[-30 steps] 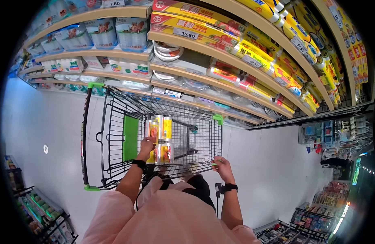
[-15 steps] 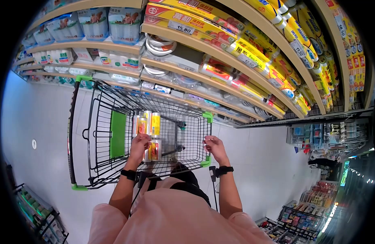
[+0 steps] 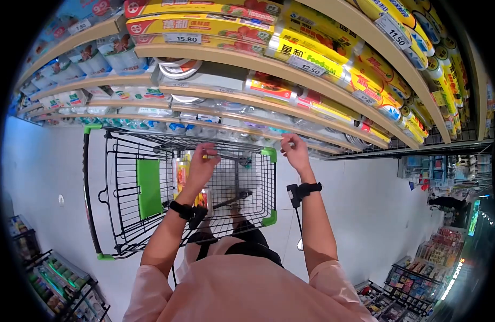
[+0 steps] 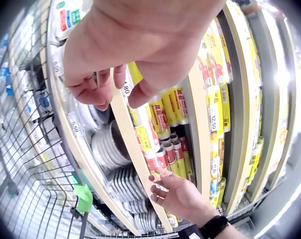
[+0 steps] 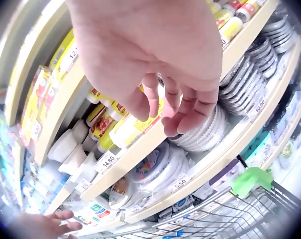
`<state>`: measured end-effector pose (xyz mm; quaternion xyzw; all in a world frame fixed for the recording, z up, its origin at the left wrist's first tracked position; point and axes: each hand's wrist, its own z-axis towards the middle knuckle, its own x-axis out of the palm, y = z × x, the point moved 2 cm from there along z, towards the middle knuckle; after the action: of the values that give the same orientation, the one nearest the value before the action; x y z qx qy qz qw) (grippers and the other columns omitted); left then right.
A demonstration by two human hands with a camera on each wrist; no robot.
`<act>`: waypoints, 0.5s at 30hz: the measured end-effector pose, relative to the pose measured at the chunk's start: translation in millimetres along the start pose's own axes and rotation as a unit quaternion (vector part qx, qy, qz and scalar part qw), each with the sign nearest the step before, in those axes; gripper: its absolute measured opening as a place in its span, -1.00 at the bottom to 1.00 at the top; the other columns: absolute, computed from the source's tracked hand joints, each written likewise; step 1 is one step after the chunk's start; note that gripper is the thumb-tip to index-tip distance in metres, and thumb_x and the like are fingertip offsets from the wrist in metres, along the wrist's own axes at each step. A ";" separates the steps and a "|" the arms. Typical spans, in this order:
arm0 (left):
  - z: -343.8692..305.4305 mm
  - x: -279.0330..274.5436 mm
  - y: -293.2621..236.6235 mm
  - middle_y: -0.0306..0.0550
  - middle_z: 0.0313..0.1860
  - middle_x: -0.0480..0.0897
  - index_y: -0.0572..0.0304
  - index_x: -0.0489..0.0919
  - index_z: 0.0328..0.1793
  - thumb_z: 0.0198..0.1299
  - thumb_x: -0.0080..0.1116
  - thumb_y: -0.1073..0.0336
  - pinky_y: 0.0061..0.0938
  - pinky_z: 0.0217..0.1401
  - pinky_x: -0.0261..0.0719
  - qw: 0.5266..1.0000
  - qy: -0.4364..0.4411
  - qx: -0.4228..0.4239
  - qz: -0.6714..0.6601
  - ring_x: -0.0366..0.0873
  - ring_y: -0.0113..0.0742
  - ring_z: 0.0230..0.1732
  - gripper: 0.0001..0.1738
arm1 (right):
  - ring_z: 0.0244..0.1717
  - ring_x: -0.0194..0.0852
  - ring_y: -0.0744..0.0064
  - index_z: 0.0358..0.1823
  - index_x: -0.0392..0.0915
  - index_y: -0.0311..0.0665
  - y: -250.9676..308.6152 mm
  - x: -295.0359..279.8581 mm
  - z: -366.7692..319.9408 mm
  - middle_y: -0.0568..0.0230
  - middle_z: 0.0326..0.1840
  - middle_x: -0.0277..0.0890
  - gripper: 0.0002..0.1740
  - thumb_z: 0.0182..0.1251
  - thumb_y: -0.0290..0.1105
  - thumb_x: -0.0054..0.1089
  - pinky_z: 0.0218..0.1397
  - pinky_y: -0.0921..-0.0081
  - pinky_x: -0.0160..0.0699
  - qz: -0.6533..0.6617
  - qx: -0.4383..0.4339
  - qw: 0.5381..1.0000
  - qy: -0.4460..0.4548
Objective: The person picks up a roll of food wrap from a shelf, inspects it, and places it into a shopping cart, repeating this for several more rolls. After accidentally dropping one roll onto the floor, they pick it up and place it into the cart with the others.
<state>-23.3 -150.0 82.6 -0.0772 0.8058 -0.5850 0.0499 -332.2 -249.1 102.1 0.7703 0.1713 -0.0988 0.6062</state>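
Observation:
Over the cart, the left hand (image 3: 202,167) is raised with loosely bent fingers and nothing in it. The right hand (image 3: 295,153) hovers just beyond the cart's green front corner, also holding nothing. Ahead of both hands, the shelf carries yellow-and-red wrapped rolls (image 3: 271,87). In the left wrist view the left hand (image 4: 135,50) hangs before the shelf edge, its fingers touching nothing that I can make out. Stacked foil trays (image 5: 242,84) and rolls stand behind the right hand (image 5: 155,59) in the right wrist view. Several rolls (image 3: 182,174) lie in the cart, partly hidden by the left arm.
The wire shopping cart (image 3: 269,217) stands between the body and the shelves, with a green panel (image 3: 149,188) at its left end. Long yellow boxes (image 3: 199,26) fill an upper shelf. Other racks (image 3: 414,279) stand at lower right, beyond pale floor (image 3: 360,214).
The left hand has left the rolls in the cart and risen toward the shelf. From the cart's front edge, the right hand has moved forward too. The shelves appear closer.

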 end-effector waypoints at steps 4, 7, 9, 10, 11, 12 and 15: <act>62.9 43.7 -37.0 -0.12 0.26 0.48 0.01 0.32 0.43 0.13 0.31 0.42 -0.51 -0.21 0.52 0.999 0.007 0.046 0.014 0.56 -0.41 -0.15 -0.29 | -0.25 0.63 0.39 0.29 0.40 -0.29 17.6 -18.3 40.0 0.13 0.10 0.51 -0.49 0.32 -0.40 0.22 -0.24 0.48 0.63 -0.006 -0.025 0.999 -0.041; 106.8 71.5 -59.3 -0.03 0.39 0.41 0.08 0.19 0.54 0.13 0.31 0.43 -0.48 -0.10 0.56 0.996 0.002 0.075 0.045 0.58 -0.35 -0.08 -0.16 | -0.12 0.65 0.30 0.43 0.25 -0.26 23.1 -24.9 70.6 0.08 0.28 0.40 -0.31 0.27 -0.42 0.26 -0.12 0.42 0.65 -0.022 -0.065 0.996 -0.056; 129.4 87.8 -75.1 0.06 0.37 0.43 0.20 0.12 0.58 0.13 0.30 0.45 -0.43 0.05 0.57 0.996 -0.004 0.081 0.045 0.60 -0.28 0.00 -0.10 | -0.03 0.64 0.23 0.48 0.15 -0.28 25.8 -24.8 88.6 0.04 0.36 0.33 -0.22 0.25 -0.43 0.28 -0.04 0.41 0.64 -0.016 -0.086 0.994 -0.060; 138.3 94.5 -77.4 0.07 0.36 0.44 0.23 0.10 0.58 0.13 0.30 0.45 -0.44 0.07 0.57 0.996 -0.007 0.081 0.048 0.60 -0.28 0.02 -0.10 | 0.02 0.64 0.21 0.50 0.11 -0.29 25.0 -23.5 97.2 0.01 0.40 0.30 -0.19 0.25 -0.44 0.29 -0.01 0.41 0.63 -0.007 -0.096 0.993 -0.061; 146.0 100.6 -79.9 0.07 0.35 0.45 0.25 0.09 0.59 0.13 0.30 0.45 -0.45 0.08 0.56 0.995 -0.011 0.081 0.051 0.60 -0.28 0.04 -0.09 | 0.06 0.63 0.18 0.52 0.07 -0.31 23.9 -21.8 103.8 -0.02 0.44 0.26 -0.16 0.24 -0.45 0.30 0.03 0.41 0.62 0.002 -0.107 0.992 -0.061; 154.4 105.7 -78.4 0.08 0.34 0.46 0.27 0.08 0.59 0.13 0.30 0.46 -0.46 0.09 0.56 0.995 -0.015 0.081 0.054 0.60 -0.28 0.07 -0.09 | 0.01 0.63 0.18 0.52 0.07 -0.32 26.5 -20.1 106.5 -0.05 0.43 0.29 -0.15 0.22 -0.46 0.30 0.03 0.42 0.60 -0.013 -0.103 0.993 -0.064; 168.9 118.1 -72.8 0.00 0.26 0.51 0.18 0.11 0.59 0.16 0.15 0.56 -0.50 0.04 0.53 0.998 0.010 0.057 0.016 0.57 -0.35 0.08 -0.16 | -0.09 0.63 0.30 0.52 0.04 -0.38 43.2 -20.9 110.2 -0.14 0.45 0.29 -0.12 0.19 -0.52 0.29 0.03 0.46 0.58 -0.006 -0.056 0.997 -0.047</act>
<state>-105.8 -351.7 100.6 -0.0553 0.7729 -0.6296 0.0558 -328.8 -367.7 121.5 0.7284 0.1523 -0.1284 0.6555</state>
